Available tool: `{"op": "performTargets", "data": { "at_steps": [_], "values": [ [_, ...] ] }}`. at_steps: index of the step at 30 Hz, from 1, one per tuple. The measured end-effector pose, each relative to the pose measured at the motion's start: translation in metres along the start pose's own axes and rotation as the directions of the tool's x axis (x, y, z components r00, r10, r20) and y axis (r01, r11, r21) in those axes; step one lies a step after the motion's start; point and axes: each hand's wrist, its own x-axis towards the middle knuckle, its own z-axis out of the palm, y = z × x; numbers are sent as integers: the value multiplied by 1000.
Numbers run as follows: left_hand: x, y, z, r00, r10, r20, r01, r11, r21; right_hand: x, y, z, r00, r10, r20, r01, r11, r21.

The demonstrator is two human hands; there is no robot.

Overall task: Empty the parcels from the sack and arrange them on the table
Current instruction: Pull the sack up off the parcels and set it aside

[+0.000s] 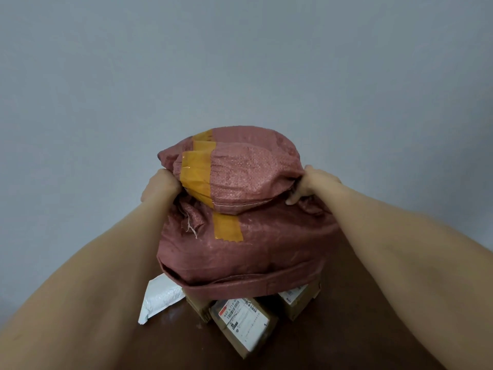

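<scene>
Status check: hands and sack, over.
Gripping sack: left hand, right hand. Upended, mouth down. Out on table: labelled box, white mailer, partly under sack.

A dark brown surface [314, 348] lies below me, smooth and slightly glossy, with a faint pale sheen toward its left side. Behind the surface a plain grey-blue wall [240, 62] rises and fills everything I see above it. The light on the wall is soft and diffuse, a shade paler low down near the surface. The line where the wall meets the surface is hidden from me.
</scene>
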Motion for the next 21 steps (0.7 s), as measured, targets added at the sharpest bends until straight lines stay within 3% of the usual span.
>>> {"op": "performTargets", "data": {
  "at_steps": [3, 6, 14, 21],
  "values": [
    [4, -3, 7, 997, 32, 71, -40, 992, 118, 0, 2, 5, 999, -33, -8, 33, 997, -74],
    [1, -5, 19, 968, 94, 232, -158, 948, 277, 4, 2, 8, 999, -34, -34, 30, 993, -114],
    [-9, -15, 41, 840, 153, 520, -364, 870, 332, 12, 3, 16, 981, -53, -186, 45, 998, -45],
    [-5, -30, 51, 914, 119, 387, -279, 878, 389, 21, 0, 11, 961, 79, -265, -2, 960, 280]
  ]
}}
